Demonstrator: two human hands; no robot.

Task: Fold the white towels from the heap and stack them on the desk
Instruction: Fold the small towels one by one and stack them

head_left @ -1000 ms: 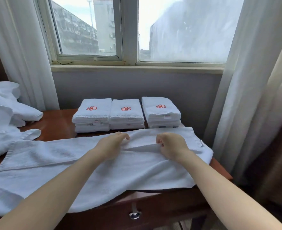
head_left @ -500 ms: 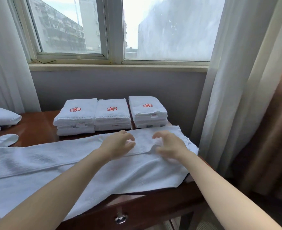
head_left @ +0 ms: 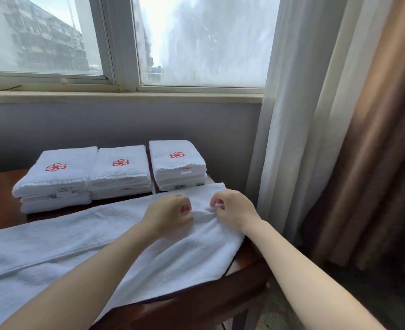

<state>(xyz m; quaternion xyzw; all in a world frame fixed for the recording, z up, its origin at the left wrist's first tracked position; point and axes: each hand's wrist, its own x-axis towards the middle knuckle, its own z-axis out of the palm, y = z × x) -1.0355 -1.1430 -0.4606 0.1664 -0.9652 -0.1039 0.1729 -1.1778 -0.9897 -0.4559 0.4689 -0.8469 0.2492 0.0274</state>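
Our left hand (head_left: 167,216) and right hand (head_left: 234,209), close together, both pinch the spread white towel (head_left: 77,239); folded towel stacks (head_left: 120,172) just beyond.

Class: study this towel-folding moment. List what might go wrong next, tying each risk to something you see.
1. The spread towel overhangs the desk's near edge; a tug may slide it off.
2. Its far hem lies against the right stack; lifting the hem may knock that stack askew.
3. The left hand and right hand pinch close together at one end, so the long remainder may fold crooked.
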